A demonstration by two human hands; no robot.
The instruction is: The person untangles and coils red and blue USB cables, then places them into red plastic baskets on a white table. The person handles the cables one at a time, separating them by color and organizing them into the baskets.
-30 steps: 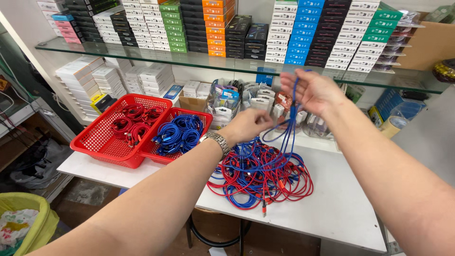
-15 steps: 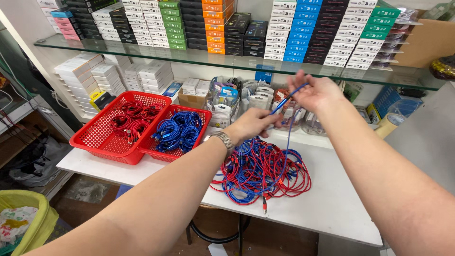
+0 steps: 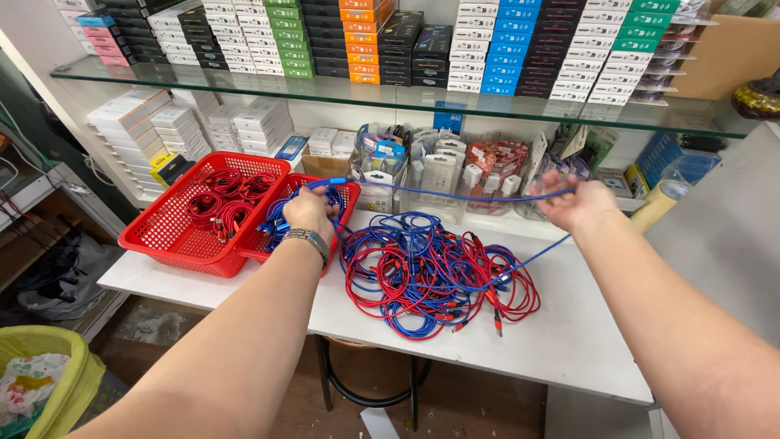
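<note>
My left hand (image 3: 309,210) grips one end of a blue cable (image 3: 455,196) just above the right red basket (image 3: 345,197), which holds coiled blue cables. My right hand (image 3: 575,201) holds the same cable farther right, so it is stretched almost level between both hands. From my right hand the cable drops back into a tangled pile of red and blue cables (image 3: 431,272) on the white table (image 3: 561,341). The left red basket (image 3: 166,228) holds coiled red cables. A metal watch sits on my left wrist.
A glass shelf (image 3: 406,97) above carries rows of small coloured boxes. Clear packets and white boxes stand at the table's back. A yellow bin (image 3: 57,382) sits at lower left, a stool under the table, and a tape roll (image 3: 662,203) at the right.
Both hands were close together above the pile with the cable hanging down. They have moved apart, left hand toward the blue basket, right hand to the right, pulling the cable straight.
</note>
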